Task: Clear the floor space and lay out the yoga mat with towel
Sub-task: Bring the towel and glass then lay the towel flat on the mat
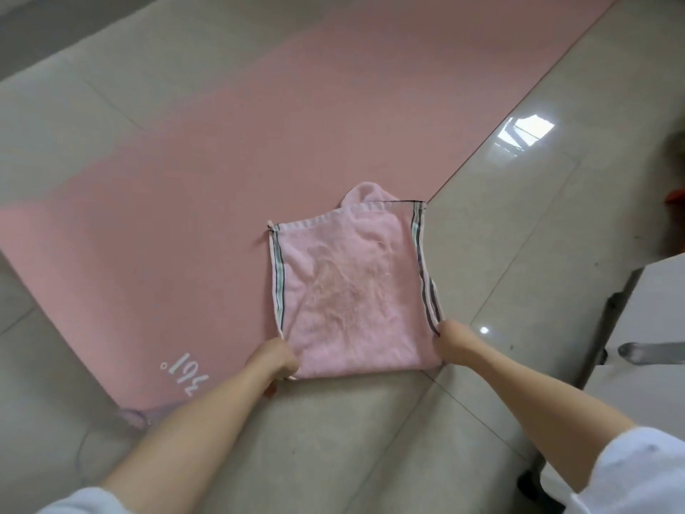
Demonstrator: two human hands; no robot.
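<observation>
A pink yoga mat lies unrolled across the tiled floor, running from the near left to the far right, with white lettering at its near end. A pink towel with striped side borders lies folded on the mat's near right corner, partly over the floor. My left hand grips the towel's near left corner. My right hand grips its near right corner. The fingers of both hands are hidden under the cloth.
Glossy grey floor tiles surround the mat. A white piece of furniture with dark legs stands at the right edge. Something red and orange shows at the far right. A thin strap or cord lies by the mat's near corner.
</observation>
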